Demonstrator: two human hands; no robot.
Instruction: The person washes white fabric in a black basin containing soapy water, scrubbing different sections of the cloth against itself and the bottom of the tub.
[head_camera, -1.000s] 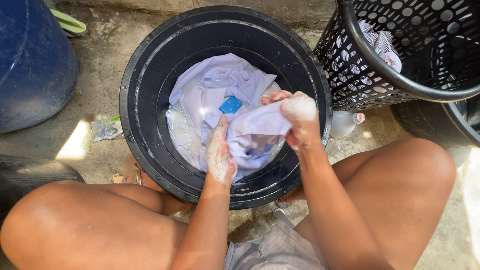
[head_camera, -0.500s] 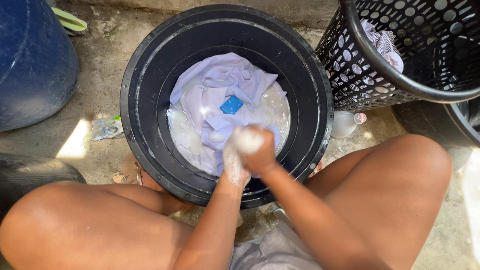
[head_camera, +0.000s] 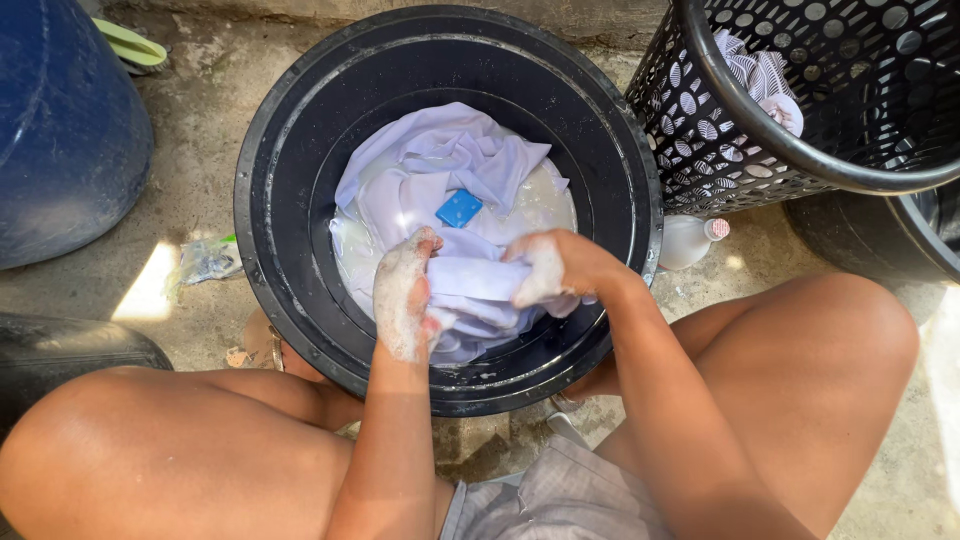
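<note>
Head view, tub: a round black tub stands on the concrete floor between the person's bare knees, with soapy water in its bottom.
Head view, garment: a pale lilac garment lies bunched in the water; a small blue patch sits on it near the tub's centre.
Left hand: foam-covered, at about 7 o'clock in the tub, fingers curled tight on a fold of the garment.
Right hand: also soapy, at about 4 o'clock, fist closed on the same fold; the cloth stretches between the two hands.
Basket: a black perforated laundry basket stands at 2 o'clock, touching the tub's rim, with striped cloth inside.
Bottle: a small pale bottle lies on the floor at 3 o'clock, just beside the tub.
Barrel: a blue barrel stands at 9 o'clock, well apart.
Wrapper: a crumpled wrapper lies at 8 o'clock.
</note>
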